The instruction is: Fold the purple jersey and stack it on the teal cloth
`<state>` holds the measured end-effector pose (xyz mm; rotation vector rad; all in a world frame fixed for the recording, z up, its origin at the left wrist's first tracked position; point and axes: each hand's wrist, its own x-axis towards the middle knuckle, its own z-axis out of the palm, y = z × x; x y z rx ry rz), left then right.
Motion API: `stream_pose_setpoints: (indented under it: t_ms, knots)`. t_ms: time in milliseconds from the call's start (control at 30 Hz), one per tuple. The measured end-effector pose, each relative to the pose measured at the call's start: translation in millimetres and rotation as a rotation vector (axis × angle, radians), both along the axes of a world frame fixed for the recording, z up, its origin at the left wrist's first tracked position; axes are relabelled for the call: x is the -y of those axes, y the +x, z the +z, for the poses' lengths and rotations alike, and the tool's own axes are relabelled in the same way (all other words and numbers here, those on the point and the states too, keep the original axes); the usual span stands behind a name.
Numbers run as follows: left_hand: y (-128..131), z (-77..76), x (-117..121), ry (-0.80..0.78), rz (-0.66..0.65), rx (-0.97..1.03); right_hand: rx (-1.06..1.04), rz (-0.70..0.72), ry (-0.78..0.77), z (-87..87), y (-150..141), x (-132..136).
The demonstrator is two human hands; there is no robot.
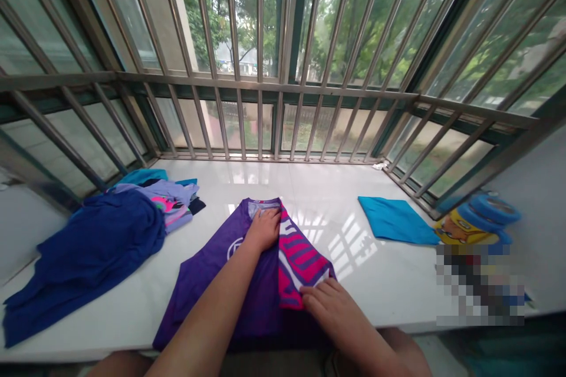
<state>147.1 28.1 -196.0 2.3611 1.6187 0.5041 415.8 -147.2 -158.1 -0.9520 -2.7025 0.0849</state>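
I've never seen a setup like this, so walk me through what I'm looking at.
There is no machine here: these are a person's two bare hands, seen in one picture from a camera worn on the head, looking forward and down.

On the white ledge, beside barred windows, lies a purple shirt. A pink-patterned section lies folded over its right part. The left hand presses near the collar; the right hand is at the lower edge of that section, perhaps pinching it, though its fingertips are hard to make out.

To the left is a heap with a dark blue garment and a lilac one. To the right are a folded bright blue cloth and a blurred yellow container with a blue top. The pixelated patch hides whatever is there.
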Motion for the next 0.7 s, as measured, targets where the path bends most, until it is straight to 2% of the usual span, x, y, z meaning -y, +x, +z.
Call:
stream_pose_setpoints:
  t_ms: [67,167,300,367,433,533,700]
  knots:
    - [-0.9,-2.6,-0.4,-0.009,0.008,0.032,0.024,0.024,-0.042,-1.8,-2.8,14.6]
    - [-2.4,-5.9,-2.5,-0.022,0.036,0.107,-0.026,-0.092,-0.091,0.4,8.0,16.5]
    - [-5.9,-2.0,-12.0,-0.033,0.098,0.255,-0.071,-0.439,-0.027,8.8,23.7,-10.0]
    - [-8.2,4.3,-20.3,-0.04,0.152,0.332,-0.069,-0.561,-0.013,9.4,23.1,-25.3]
    - [-10.2,11.8,-30.6,-0.054,0.187,0.391,-0.044,-0.605,-0.031,6.3,18.4,-37.2]
    - [-9.6,21.4,-48.8,-0.106,0.151,0.427,0.001,-0.635,-0.092,-2.5,13.9,-48.7]
    - [7.6,24.7,-79.6,-0.191,0.114,0.46,-0.031,-0.797,-0.177,-12.7,27.0,-60.2]
